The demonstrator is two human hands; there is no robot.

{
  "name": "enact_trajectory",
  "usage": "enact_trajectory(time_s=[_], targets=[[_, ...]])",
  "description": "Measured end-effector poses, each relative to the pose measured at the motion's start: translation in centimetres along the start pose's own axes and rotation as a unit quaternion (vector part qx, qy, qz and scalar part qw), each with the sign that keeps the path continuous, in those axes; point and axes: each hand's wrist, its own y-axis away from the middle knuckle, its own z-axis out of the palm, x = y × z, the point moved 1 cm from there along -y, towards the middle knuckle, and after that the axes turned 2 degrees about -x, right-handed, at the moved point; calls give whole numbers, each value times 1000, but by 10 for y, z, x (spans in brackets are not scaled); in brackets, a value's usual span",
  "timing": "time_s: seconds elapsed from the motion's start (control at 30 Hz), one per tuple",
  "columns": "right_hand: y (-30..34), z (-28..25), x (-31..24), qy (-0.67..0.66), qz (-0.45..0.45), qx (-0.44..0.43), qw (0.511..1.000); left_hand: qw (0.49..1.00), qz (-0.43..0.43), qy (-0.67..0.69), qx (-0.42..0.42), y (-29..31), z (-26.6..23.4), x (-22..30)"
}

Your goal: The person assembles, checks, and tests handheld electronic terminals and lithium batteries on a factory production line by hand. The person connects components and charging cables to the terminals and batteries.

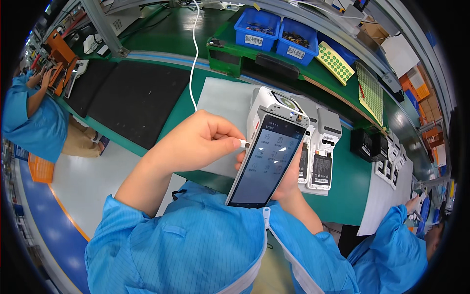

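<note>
My right hand (292, 179) is wrapped round a white handheld payment terminal (267, 161) from its right side and back. Its screen is lit, showing rows of icons, and it tilts up toward me. In my left hand (208, 139), thumb and forefinger pinch the white plug (243, 143) of a cable, up against the terminal's left edge. Whether the plug is fully seated cannot be made out. The white cable (196, 54) hangs from above and runs down behind my left hand. Behind the held terminal, more white terminals (323, 152) lie with their battery bays uncovered.
The terminals lie on a white foam sheet (220, 98) on the green bench. A black mat (147, 93) is to the left. Blue bins (257, 41) of small parts and a sticker sheet (335, 63) stand on the shelf. Co-workers in blue (36, 112) sit at left and right.
</note>
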Motion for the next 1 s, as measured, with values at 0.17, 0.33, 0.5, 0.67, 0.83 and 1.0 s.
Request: enact_trajectory(time_s=[0.17, 0.33, 0.5, 0.67, 0.83, 1.0], targets=[[1, -7, 2, 34, 4, -5, 999, 985, -55, -161, 9, 1, 2, 6], [-1, -7, 3, 57, 26, 6, 998, 984, -59, -162, 40, 0, 1, -3], [-1, -5, 1, 76, 33, 29, 996, 986, -56, -150, 50, -4, -2, -12], [1, -4, 1, 86, 32, 38, 995, 987, -50, -144, 45, -4, 0, -12], [0, -3, 1, 107, 44, 95, 989, 987, -66, -138, 43, -6, 1, -8], [0, -1, 0, 111, 45, 100, 988, 988, -46, -139, 45, -7, 0, -13]])
